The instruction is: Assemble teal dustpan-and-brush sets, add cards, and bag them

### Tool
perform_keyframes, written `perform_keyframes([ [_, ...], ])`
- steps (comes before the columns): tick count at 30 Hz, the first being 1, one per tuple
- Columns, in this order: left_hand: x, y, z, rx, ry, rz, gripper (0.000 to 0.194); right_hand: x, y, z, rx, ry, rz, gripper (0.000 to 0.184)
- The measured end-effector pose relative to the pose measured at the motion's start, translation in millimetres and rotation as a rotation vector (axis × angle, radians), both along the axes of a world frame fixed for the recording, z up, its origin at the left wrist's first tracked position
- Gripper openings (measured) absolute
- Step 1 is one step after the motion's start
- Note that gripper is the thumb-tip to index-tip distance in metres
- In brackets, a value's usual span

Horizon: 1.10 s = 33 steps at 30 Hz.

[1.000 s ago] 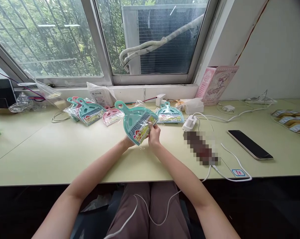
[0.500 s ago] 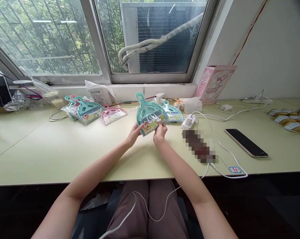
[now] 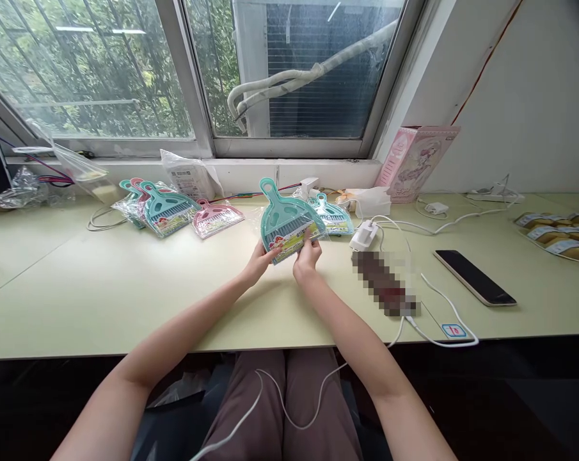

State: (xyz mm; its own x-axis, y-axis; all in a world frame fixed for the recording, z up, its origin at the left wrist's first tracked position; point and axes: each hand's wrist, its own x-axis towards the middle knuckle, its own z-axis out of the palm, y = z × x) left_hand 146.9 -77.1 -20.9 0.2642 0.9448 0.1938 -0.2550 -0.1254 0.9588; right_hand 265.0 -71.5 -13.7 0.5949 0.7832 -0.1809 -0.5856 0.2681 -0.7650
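Observation:
Both my hands hold a teal mini dustpan-and-brush set (image 3: 284, 221) in a clear wrapper, upright over the middle of the pale green desk (image 3: 126, 288). My left hand (image 3: 259, 261) pinches its lower left edge. My right hand (image 3: 307, 262) pinches the lower right edge by the printed label. Another teal set (image 3: 333, 216) lies flat just behind on the right. Further left lie a pink set (image 3: 217, 218) and a small pile of teal and pink sets (image 3: 159, 210).
A blurred-out object (image 3: 384, 283) with a white cable, a white charger (image 3: 364, 235) and a dark phone (image 3: 474, 276) lie to the right. A pink box (image 3: 416, 163) leans in the corner. Wrapped snacks (image 3: 560, 234) sit far right, plastic bags (image 3: 73, 169) by the window sill.
The held set swung from tilting left to standing upright and moved right and away from me, in front of the flat teal set. In the last half second it barely shifted.

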Motion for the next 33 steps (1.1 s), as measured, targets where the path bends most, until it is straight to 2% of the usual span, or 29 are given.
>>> perform_keyframes([
  [5, -2, 4, -3.9, -0.046, 0.027, 0.030, 0.058, -2, -1, -2.3, -0.016, 0.071, 0.029, 0.028],
  [11, -4, 8, -2.1, 0.042, -0.019, 0.070, 0.049, 1, 3, 0.0, -0.014, 0.067, 0.125, 0.026],
  [16, -6, 10, 0.5, 0.057, 0.000, 0.115, 0.047, 5, 6, 1.6, 0.040, 0.122, 0.233, 0.024],
  [28, -13, 18, 6.0, 0.051, -0.023, 0.128, 0.050, 7, 9, 4.5, 0.201, 0.065, 0.367, 0.025],
  [33, -14, 19, 6.5, 0.058, -0.059, 0.149, 0.048, 8, 7, 8.8, 0.251, 0.092, 0.408, 0.017],
])
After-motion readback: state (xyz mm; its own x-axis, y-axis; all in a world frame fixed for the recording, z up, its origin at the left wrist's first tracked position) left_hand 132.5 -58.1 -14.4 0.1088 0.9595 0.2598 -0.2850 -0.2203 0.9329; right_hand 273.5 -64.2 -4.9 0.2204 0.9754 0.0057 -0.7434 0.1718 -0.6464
